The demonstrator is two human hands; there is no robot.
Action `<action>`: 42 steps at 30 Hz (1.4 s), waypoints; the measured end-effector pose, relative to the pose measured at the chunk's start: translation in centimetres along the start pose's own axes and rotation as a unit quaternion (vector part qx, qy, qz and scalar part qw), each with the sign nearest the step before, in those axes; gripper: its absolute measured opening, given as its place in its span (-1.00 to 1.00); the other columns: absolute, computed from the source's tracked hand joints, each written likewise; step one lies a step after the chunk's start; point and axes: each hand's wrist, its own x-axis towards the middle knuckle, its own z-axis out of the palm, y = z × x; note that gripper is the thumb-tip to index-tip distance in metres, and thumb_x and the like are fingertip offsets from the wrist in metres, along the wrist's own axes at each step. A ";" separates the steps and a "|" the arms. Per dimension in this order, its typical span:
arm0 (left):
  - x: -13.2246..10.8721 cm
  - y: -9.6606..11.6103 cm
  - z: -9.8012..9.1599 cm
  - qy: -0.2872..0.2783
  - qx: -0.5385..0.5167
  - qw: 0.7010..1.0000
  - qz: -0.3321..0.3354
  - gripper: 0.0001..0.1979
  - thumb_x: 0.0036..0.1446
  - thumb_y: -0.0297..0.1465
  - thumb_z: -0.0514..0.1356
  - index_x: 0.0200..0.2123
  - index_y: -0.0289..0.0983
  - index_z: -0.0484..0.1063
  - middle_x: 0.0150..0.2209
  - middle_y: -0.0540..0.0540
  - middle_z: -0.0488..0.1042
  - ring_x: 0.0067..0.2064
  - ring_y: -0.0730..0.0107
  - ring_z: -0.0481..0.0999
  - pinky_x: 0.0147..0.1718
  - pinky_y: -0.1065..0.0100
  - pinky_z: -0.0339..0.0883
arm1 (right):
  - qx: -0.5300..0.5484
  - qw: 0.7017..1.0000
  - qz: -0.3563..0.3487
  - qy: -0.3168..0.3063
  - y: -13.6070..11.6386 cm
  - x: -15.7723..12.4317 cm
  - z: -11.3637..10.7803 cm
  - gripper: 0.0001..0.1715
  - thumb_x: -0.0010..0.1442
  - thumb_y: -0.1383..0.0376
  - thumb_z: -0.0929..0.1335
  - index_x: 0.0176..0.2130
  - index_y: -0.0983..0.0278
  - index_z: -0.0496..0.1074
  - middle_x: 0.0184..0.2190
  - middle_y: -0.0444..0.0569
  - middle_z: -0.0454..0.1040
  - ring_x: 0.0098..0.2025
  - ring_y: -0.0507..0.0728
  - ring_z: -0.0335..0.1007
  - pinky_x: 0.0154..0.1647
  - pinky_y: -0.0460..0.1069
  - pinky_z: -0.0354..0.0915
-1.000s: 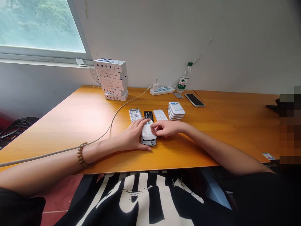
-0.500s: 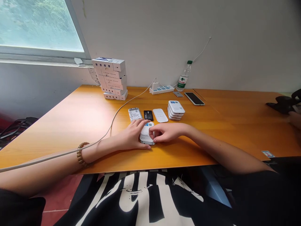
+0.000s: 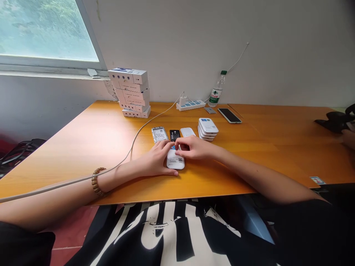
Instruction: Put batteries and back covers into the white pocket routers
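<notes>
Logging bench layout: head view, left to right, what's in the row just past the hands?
Open device → black battery → white cover → stack of white devices

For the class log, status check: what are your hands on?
Left hand, right hand on white device. Black battery just beyond, partly behind right hand.

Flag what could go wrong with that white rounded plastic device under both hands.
The white rounded device sits between the left hand and right hand; the loose black rectangular battery just beyond could get nudged. The pale cable along the left forearm could snag if the arm moves. The stack of white rounded devices near the right hand might slide if bumped.
</notes>
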 end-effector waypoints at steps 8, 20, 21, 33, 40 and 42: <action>0.0 0.1 -0.1 0.008 0.008 1.000 0.003 0.03 0.01 0.08 0.46 0.39 -0.20 0.11 0.30 -0.37 0.30 0.35 -0.27 0.30 0.29 -0.22 0.28 | -0.032 0.998 0.062 -0.003 0.0 0.2 -0.1 -0.53 0.15 0.09 0.54 -0.05 0.27 0.43 -0.11 0.04 0.47 -0.16 0.19 0.40 -0.16 0.03 0.30; 0.0 0.9 -0.5 0.023 -0.005 1.000 0.006 -0.02 -0.03 -0.08 0.51 0.34 -0.18 0.13 0.29 -0.30 0.32 0.33 -0.21 0.31 0.28 -0.20 0.33 | -0.017 0.995 0.095 -0.024 0.8 0.3 -0.5 -0.46 0.16 -0.06 0.52 -0.09 0.28 0.50 -0.11 0.07 0.53 -0.16 0.21 0.50 -0.18 0.04 0.38; 0.0 1.0 -0.6 0.036 -0.005 0.999 0.018 -0.04 -0.04 -0.10 0.51 0.33 -0.18 0.14 0.29 -0.30 0.32 0.34 -0.21 0.29 0.29 -0.20 0.32 | 0.019 0.994 0.102 -0.032 1.0 0.4 -0.7 -0.49 0.21 -0.08 0.48 -0.14 0.28 0.48 -0.23 0.03 0.55 -0.25 0.17 0.49 -0.26 0.02 0.36; -0.1 1.0 -0.6 0.087 -0.105 0.988 0.078 0.03 0.01 -0.04 0.51 0.37 -0.11 0.00 0.37 -0.39 0.17 0.33 -0.21 0.34 0.25 -0.17 0.35 | 0.365 0.930 0.034 0.000 2.5 1.5 0.9 -0.29 0.16 -0.29 0.46 -0.40 0.31 0.45 -0.69 -0.28 0.17 -0.69 -0.08 0.02 -0.71 -0.13 -0.06; 0.5 1.0 -0.9 -0.014 -0.350 0.924 -0.151 -0.42 0.39 0.16 0.01 -0.25 -0.26 0.39 -0.52 0.05 0.28 -0.55 0.47 0.23 -0.57 0.40 0.14 | 0.329 0.944 0.003 -0.001 1.4 0.8 1.3 -0.35 0.27 -0.21 0.42 -0.43 0.30 0.43 -0.61 -0.23 0.24 -0.61 -0.06 0.14 -0.65 -0.13 0.08; 0.6 1.3 -1.1 -0.001 -0.348 0.925 -0.151 -0.41 0.36 0.16 0.06 -0.31 -0.27 0.42 -0.52 0.03 0.29 -0.52 0.45 0.25 -0.56 0.40 0.13 | 0.331 0.943 0.012 -0.008 1.5 0.9 1.4 -0.33 0.27 -0.24 0.41 -0.43 0.29 0.40 -0.65 -0.24 0.23 -0.63 -0.06 0.12 -0.66 -0.13 0.05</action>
